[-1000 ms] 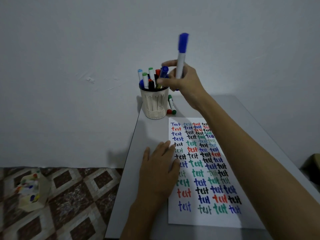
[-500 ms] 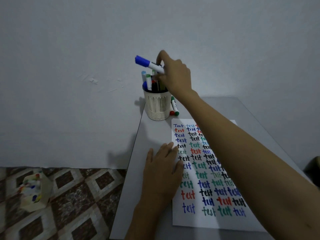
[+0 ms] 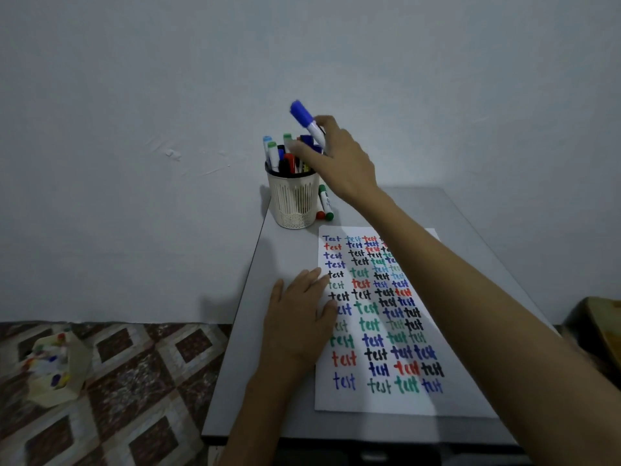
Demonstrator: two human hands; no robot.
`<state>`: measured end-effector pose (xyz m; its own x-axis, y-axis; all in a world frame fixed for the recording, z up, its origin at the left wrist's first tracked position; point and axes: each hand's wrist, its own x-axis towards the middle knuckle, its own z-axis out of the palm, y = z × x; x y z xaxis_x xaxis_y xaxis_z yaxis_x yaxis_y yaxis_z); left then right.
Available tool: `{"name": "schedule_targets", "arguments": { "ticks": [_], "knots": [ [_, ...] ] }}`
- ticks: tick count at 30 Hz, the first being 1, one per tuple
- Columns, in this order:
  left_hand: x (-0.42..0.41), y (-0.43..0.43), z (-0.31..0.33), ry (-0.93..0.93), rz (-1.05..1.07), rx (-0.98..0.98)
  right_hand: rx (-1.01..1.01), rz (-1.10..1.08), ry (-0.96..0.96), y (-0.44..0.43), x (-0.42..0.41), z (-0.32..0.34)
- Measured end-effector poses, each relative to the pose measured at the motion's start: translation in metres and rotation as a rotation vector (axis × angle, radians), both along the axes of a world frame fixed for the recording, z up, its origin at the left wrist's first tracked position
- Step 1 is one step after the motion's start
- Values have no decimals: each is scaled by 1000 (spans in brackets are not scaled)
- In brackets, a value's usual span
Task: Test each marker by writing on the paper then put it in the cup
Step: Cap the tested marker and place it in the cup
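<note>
My right hand (image 3: 339,159) reaches over the white slotted cup (image 3: 293,200) and grips a blue-capped marker (image 3: 306,120), cap end tilted up and to the left. Its lower end is hidden behind my fingers above the cup. The cup holds several capped markers (image 3: 279,156) in blue, green, red and black. My left hand (image 3: 299,317) rests flat, fingers straight, on the left edge of the white paper (image 3: 379,317), which is covered with rows of the word "test" in several colours.
A green marker (image 3: 325,202) and a red-tipped one (image 3: 320,215) lie on the grey table (image 3: 248,331) just right of the cup. On the patterned floor at the left sits a crumpled bag (image 3: 53,368) of coloured items. A wall stands close behind the table.
The blue marker has swung from upright to tilted left, over the cup's mouth. My right hand has moved left over the cup. My left hand stays on the paper.
</note>
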<state>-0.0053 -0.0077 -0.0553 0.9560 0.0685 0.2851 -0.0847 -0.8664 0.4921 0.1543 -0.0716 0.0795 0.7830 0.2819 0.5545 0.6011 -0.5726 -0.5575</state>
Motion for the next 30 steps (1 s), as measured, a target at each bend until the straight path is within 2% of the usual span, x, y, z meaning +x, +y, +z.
{"name": "schedule_targets", "arguments": {
  "ticks": [4, 6, 8, 9, 11, 13, 14, 18, 20, 23, 30],
  "knots": [
    [-1, -2, 1, -64, 14, -113, 84, 238, 316, -40, -36, -17],
    [-1, -2, 3, -149, 22, -262, 0, 324, 409, -63, -53, -28],
    [-3, -3, 8, -250, 20, -400, -103, 333, 425, -83, -71, -35],
    [-4, -3, 10, -296, 28, -396, -125, 322, 430, -92, -78, -38],
    [-4, -5, 14, -355, 9, -236, -113, 324, 458, -107, -94, -39],
    [-6, -11, 16, -375, -105, -41, -53, 322, 464, -116, -107, -38],
    [-8, -15, 18, -367, -165, -5, 12, 306, 468, -119, -113, -38],
    [-17, -23, 22, -255, -181, -126, 480, 269, 620, -120, -136, -44],
    [-21, -22, 21, -259, -231, -142, 617, 307, 703, -113, -147, -54],
    [-25, -21, 21, -258, -314, -88, 651, 337, 756, -108, -151, -62],
    [-30, -16, 21, -247, -353, -182, 647, 477, 841, -113, -143, -61]
  ]
}}
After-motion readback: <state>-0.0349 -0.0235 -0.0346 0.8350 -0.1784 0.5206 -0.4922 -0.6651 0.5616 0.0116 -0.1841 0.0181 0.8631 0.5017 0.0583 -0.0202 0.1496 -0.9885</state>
